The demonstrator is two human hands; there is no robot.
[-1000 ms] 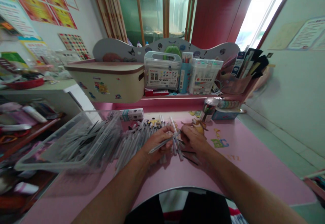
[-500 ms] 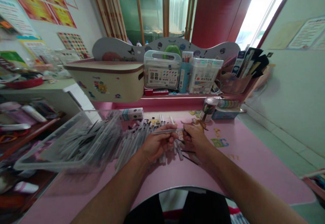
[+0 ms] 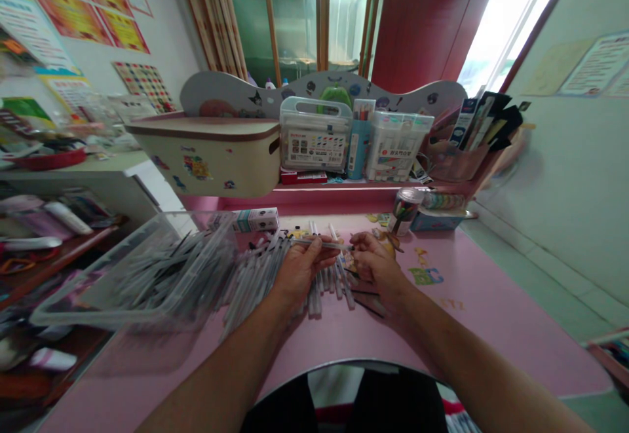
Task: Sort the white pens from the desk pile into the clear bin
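Note:
My left hand [image 3: 301, 268] pinches a slim, translucent pen [image 3: 336, 245] between thumb and fingers, holding it nearly level above the desk. At the pen's right end, my right hand [image 3: 381, 266] is closed, fingertips drawn together; what sits between them is too small to make out. Below and left of my hands lies a spread of similar whitish pens [image 3: 253, 276], laid roughly side by side. Several more pens [image 3: 339, 279] lie under and between my hands. Thin dark sticks [image 3: 368, 308] rest on the desk beside my right hand, partly covered by it.
A clear plastic box [image 3: 98, 318] full of thin grey and dark pieces stands at left on the pink desk [image 3: 472, 328]. Behind are a small white carton [image 3: 255, 220], a clear jar [image 3: 403, 210] and a blue box [image 3: 437, 221]. A cream bin [image 3: 211, 161] and marker cases occupy the shelf.
My left hand has rolled over, its back now facing up more, and the pen sits slightly higher. My right fingers have shifted a little at the pen's end.

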